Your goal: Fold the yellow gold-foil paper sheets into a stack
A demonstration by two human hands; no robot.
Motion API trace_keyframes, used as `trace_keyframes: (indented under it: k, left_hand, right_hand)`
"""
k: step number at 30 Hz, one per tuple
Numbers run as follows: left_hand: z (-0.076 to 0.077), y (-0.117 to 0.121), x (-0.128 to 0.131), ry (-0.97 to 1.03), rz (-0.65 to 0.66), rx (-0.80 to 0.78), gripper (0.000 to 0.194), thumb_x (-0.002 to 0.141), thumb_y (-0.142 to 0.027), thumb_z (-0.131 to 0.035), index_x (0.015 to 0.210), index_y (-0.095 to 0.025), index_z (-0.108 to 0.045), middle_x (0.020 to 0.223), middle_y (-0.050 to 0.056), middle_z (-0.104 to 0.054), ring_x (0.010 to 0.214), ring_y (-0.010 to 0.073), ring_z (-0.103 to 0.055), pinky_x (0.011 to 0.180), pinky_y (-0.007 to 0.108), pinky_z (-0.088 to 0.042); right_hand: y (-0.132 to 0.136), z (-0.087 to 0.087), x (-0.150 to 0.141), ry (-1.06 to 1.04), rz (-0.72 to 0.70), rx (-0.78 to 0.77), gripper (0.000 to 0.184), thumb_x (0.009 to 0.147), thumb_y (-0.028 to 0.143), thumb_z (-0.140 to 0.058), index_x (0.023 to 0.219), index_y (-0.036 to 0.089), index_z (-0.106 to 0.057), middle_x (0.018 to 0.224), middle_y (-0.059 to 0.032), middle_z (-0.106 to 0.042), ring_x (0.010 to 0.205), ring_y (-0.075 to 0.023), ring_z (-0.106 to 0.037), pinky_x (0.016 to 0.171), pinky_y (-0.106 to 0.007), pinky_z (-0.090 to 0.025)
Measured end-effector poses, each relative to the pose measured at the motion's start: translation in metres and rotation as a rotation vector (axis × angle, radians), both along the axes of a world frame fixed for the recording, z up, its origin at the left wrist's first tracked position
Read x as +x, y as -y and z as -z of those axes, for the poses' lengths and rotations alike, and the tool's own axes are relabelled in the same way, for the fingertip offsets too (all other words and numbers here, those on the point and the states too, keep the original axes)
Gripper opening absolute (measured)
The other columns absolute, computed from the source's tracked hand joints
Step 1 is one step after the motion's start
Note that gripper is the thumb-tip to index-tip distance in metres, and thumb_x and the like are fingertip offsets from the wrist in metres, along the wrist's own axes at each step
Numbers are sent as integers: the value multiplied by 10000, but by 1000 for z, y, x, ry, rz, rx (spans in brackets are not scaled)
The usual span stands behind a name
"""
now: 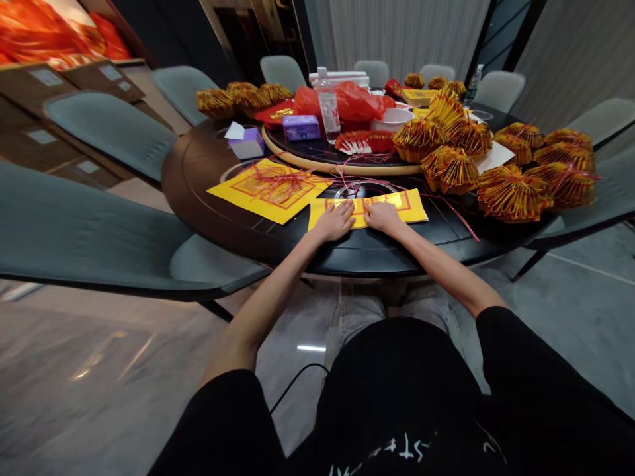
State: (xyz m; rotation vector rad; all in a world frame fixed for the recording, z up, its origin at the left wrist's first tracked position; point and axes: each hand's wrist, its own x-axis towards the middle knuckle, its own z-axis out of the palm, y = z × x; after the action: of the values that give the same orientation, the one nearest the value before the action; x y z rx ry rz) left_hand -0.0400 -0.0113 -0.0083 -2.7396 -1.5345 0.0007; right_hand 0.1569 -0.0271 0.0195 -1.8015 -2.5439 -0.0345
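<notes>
A folded strip of yellow paper (413, 206) with red borders and gold foil lies along the near edge of the table. My left hand (337, 221) rests flat on its left half with the fingers stretched out. On its middle presses my right hand (383, 217), fingers curled in; whether anything is inside them is hidden. To the left lies a stack of yellow paper sheets (239, 189), with a tangle of red strings (278, 182) on top. More red string trails behind the strip and off to the right.
Pleated gold paper bundles (516, 193) crowd the table's right side. A raised turntable (347, 169) carries a water bottle (328, 106), a purple tissue pack (301, 128), a red plastic bag (357, 100) and a white bowl (393, 119). Grey chairs (109, 135) surround the dark round table (198, 158).
</notes>
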Motion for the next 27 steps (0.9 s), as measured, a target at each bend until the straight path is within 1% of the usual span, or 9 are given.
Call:
trace_keyframes:
  k: [6, 12, 16, 21, 27]
  left_hand:
    - [2, -2, -1, 17, 5, 13, 660, 1086, -401, -192, 1667, -114, -316, 1746, 124, -271, 1642, 231, -213, 1324, 464, -191]
    - [0, -1, 0, -3, -3, -17, 697, 1071, -390, -186, 1663, -36, -284, 1747, 168, -244, 1647, 257, -192, 1329, 473, -165]
    - [-1, 0, 1, 13, 7, -11, 691, 1065, -382, -188, 1660, -49, -300, 1745, 163, -254, 1643, 267, -208, 1322, 494, -189]
    - [0, 0, 0, 13, 3, -7, 687, 1068, -381, -192, 1658, -46, -303, 1741, 163, -265, 1641, 265, -216, 1321, 492, -195]
    - [4, -3, -1, 7, 6, 18, 661, 1078, -384, -214, 1662, -95, -321, 1741, 143, -277, 1637, 255, -234, 1318, 484, -209]
  right_hand:
    - [-1, 1, 0, -5, 3, 5, 539, 1032, 310, -297, 1444, 161, -611, 1340, -198, -720, 1212, -347, -683, 989, -453, -526]
    - [0, 1, 0, -6, 5, 15, 521, 1032, 314, -310, 1403, 159, -641, 1317, -192, -732, 1199, -348, -691, 981, -442, -531]
    - [1, 1, 0, -2, 10, 11, 511, 1034, 314, -314, 1392, 165, -647, 1315, -194, -733, 1200, -343, -690, 983, -434, -529]
    - [1, 0, 0, 1, 5, 3, 515, 1035, 312, -304, 1397, 163, -638, 1324, -196, -728, 1204, -344, -687, 983, -442, -528]
    - [1, -1, 0, -3, 9, -5, 521, 1033, 319, -311, 1411, 163, -633, 1327, -201, -727, 1210, -348, -684, 989, -451, -526]
